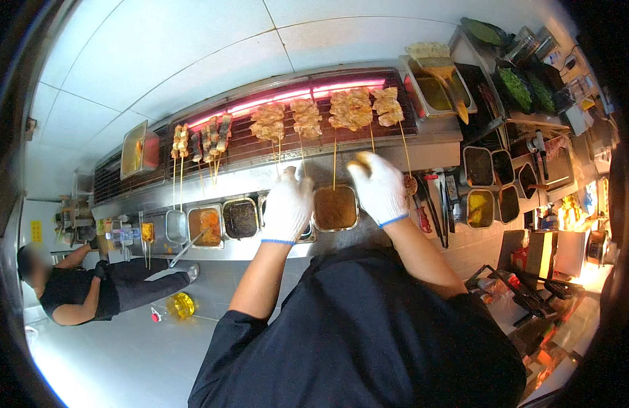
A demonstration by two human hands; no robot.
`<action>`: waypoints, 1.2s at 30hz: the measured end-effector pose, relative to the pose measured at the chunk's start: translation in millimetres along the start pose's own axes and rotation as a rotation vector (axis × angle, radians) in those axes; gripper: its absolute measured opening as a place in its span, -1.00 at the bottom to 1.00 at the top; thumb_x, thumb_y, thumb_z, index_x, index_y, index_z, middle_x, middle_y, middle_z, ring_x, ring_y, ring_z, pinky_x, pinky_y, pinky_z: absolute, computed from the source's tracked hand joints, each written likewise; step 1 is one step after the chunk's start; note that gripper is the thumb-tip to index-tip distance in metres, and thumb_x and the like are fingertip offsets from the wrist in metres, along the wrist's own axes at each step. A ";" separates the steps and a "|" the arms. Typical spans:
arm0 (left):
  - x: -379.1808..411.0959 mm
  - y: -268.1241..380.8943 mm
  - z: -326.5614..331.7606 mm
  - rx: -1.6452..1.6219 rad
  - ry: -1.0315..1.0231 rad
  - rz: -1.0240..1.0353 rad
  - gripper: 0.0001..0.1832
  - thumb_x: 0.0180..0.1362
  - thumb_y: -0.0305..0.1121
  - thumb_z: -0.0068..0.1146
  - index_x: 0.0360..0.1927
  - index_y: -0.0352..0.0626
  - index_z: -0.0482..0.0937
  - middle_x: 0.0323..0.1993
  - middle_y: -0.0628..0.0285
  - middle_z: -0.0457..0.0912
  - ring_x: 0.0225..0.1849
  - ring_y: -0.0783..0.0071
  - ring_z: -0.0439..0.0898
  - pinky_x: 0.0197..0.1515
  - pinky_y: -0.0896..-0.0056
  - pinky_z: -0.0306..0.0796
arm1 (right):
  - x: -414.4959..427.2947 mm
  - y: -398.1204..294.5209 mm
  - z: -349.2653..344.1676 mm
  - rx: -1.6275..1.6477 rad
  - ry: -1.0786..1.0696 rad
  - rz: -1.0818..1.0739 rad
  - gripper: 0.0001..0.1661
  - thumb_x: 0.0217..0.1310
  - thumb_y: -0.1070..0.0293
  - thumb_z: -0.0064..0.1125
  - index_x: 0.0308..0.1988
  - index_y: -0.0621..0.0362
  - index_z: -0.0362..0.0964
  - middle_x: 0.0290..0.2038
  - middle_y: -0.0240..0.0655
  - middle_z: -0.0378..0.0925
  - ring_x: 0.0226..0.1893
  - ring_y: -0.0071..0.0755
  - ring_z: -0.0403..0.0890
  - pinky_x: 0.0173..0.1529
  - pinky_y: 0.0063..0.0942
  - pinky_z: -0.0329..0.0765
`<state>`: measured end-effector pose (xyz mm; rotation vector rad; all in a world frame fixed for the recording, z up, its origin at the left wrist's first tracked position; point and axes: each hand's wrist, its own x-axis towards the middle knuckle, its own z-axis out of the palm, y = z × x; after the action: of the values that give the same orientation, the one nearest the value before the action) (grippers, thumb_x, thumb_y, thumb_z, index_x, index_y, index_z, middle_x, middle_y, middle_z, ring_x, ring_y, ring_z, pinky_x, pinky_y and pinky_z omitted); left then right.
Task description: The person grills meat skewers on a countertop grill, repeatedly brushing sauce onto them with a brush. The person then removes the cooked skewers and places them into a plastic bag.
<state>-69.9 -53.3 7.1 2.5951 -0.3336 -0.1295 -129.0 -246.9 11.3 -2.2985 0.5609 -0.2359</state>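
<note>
Both my hands wear white knit gloves with blue cuffs. My left hand [288,206] is at the grill's front ledge, its fingertips by the lower ends of the sticks of two meat skewers [268,121]; whether it grips one is unclear. My right hand [378,188] is near the lower end of another stick, thumb and fingers bent; its grip cannot be made out. Large flat meat skewers [351,108] lie across the grill [238,148] under a glowing heating element [273,102]. Smaller skewers [222,133] lie farther left. Between my hands sits a metal pan of brown seasoning [336,208].
Metal pans of sauce [206,227] and dark seasoning [241,218] line the counter at left. A brush rests on a pan of yellow liquid [434,92] at right. Tongs [443,201] hang near my right arm. A co-worker [79,293] stands far left, near an oil bottle [180,306].
</note>
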 end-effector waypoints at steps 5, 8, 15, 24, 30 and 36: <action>25.3 16.2 1.4 -0.710 -0.412 -0.371 -0.70 0.45 -0.23 -0.01 0.02 -0.23 0.57 -0.51 0.22 0.65 -0.62 0.45 0.55 -0.57 0.40 0.41 | 30.6 12.4 53.1 0.380 -0.343 0.236 -0.57 0.31 0.20 0.25 0.02 0.32 0.59 -0.32 -0.14 0.68 -0.50 -0.33 0.60 -0.40 -0.38 0.50; 20.0 9.4 -3.1 -0.969 -0.376 -0.369 -0.79 0.49 -0.30 -0.07 -0.02 -0.18 0.54 -0.57 0.33 0.58 -0.70 0.60 0.44 -0.65 0.54 0.28 | 23.8 3.7 42.8 0.524 -0.315 0.219 -0.61 0.27 0.24 0.24 -0.05 0.33 0.63 -0.21 -0.05 0.72 -0.24 -0.18 0.70 -0.10 -0.32 0.57; 7.9 12.8 -16.6 -0.824 -0.159 -0.161 -0.82 0.42 -0.35 0.01 -0.11 -0.26 0.55 -0.54 0.24 0.60 -0.59 0.56 0.54 -0.53 0.48 0.40 | 20.7 -13.7 20.4 0.884 -0.498 0.396 -0.59 0.29 0.28 0.24 0.00 0.39 0.58 -0.19 -0.11 0.74 -0.24 -0.36 0.69 -0.08 -0.40 0.59; -5.7 16.6 -40.7 -0.112 -0.109 -0.157 -0.53 0.32 -0.08 0.15 0.08 -0.28 0.56 -0.15 -0.22 0.68 -0.10 -0.17 0.68 0.05 -0.05 0.51 | -2.3 -1.7 -5.6 -0.052 0.119 0.036 -0.44 0.27 0.12 0.30 0.12 0.28 0.52 0.01 0.07 0.66 0.05 0.12 0.66 0.19 -0.15 0.55; 23.6 -69.4 0.9 -0.823 -0.216 -0.464 -0.61 0.46 -0.15 0.04 0.16 -0.23 0.50 -0.37 0.10 0.65 -0.40 0.33 0.66 -0.37 0.30 0.55 | 18.2 33.7 0.4 0.574 -0.218 0.479 -0.69 0.35 0.40 0.17 0.00 0.36 0.60 -0.30 -0.24 0.73 -0.37 -0.54 0.61 -0.29 -0.53 0.53; 22.4 -67.1 10.2 -1.441 -0.187 -0.469 -0.79 0.50 -0.35 -0.11 -0.03 -0.27 0.50 -0.65 0.26 0.48 -0.81 0.50 0.29 -0.77 0.47 0.20 | 11.2 4.0 7.6 0.518 -0.246 0.201 -0.64 0.32 0.32 0.18 0.00 0.33 0.60 -0.14 -0.08 0.73 -0.17 -0.29 0.71 -0.05 -0.38 0.58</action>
<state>-35.7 -8.0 -36.2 1.1740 0.2663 -0.5397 -117.9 -249.7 3.1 -1.7255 0.5268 0.0042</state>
